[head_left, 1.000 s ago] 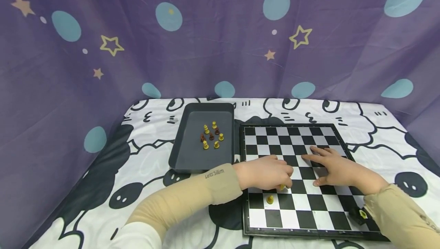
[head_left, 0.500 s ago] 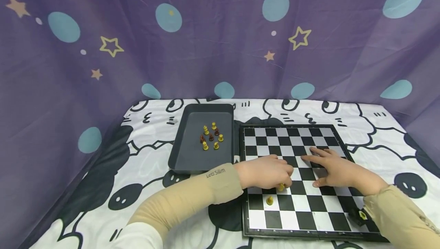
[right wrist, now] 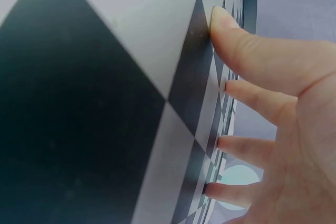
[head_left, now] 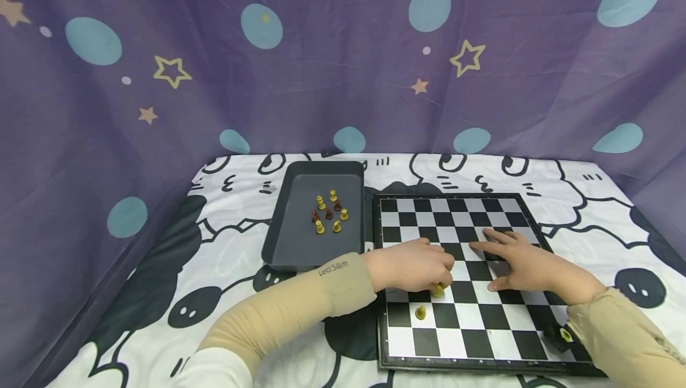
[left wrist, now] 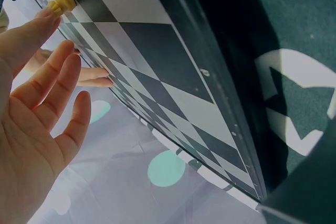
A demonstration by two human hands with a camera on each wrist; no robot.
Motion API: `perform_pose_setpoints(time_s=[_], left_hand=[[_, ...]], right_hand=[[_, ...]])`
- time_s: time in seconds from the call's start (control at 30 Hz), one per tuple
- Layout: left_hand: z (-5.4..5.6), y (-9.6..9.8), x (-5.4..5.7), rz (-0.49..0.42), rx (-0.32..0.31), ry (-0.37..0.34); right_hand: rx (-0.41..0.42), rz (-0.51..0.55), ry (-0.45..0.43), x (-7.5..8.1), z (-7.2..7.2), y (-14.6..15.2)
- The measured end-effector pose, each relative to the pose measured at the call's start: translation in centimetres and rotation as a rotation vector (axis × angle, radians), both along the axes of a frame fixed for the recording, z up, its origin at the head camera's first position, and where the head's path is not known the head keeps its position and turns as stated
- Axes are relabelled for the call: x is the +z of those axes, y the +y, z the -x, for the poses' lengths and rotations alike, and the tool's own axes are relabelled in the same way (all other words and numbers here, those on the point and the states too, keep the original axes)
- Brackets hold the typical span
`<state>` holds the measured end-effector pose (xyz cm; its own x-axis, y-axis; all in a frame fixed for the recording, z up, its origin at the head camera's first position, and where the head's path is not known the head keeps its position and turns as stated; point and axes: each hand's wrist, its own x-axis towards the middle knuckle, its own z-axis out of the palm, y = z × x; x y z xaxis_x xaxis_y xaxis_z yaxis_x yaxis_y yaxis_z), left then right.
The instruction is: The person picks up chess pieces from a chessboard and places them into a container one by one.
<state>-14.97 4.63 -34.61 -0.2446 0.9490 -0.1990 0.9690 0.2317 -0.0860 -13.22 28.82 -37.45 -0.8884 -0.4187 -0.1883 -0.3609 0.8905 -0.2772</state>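
A black-and-white chessboard (head_left: pixel 468 316) lies flat at the right. Over its left part, my left hand (head_left: pixel 412 266) pinches a yellow chess piece (head_left: pixel 437 291) that stands on the board. The left wrist view shows the thumb against this chess piece (left wrist: pixel 64 1), with the other visible fingers loosely spread; the index finger is hidden. A second yellow chess piece (head_left: pixel 420 312) stands on a dark square nearer the front. Spread out on the right half of the board, my right hand (head_left: pixel 527 263) rests with its fingertips on the squares and holds nothing.
Left of the board is a dark grey tray (head_left: pixel 284 251) with several yellow and brown chess pieces in it. A small black object with a yellow mark (head_left: pixel 557 337) sits by the right sleeve. A purple curtain (head_left: pixel 321 90) hangs behind the patterned cloth (head_left: pixel 236 191).
My left hand has shifted very slightly left, and more of the yellow chess piece shows under its fingers. The right hand stays in place.
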Motion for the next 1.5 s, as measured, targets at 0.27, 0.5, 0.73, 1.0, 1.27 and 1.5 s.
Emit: perform_pose_setpoints(time_s=[0.27,0.5,0.73,1.0,1.27,1.5], left_hand=[[0.0,-0.1,0.0,-0.006,0.004,0.005],[0.0,-0.1,0.0,-0.003,0.000,0.000],[-0.1,-0.2,0.0,0.000,0.003,0.005],[0.2,-0.3,0.2,-0.011,0.009,0.013],[0.6,-0.6,1.1,-0.061,0.027,0.007],[1.0,-1.1,1.7,-0.097,0.043,-0.006]], right_hand=[[-0.003,0.010,-0.005,0.1,0.0,-0.1],[0.001,0.008,0.004,-0.2,-0.1,0.1],[-0.005,0.013,-0.002,-0.1,-0.2,-0.1],[-0.004,0.009,-0.005,0.0,-0.1,-0.1],[0.000,0.004,0.002,0.0,-0.1,0.1],[0.001,0.004,0.004,-0.1,0.0,0.0]])
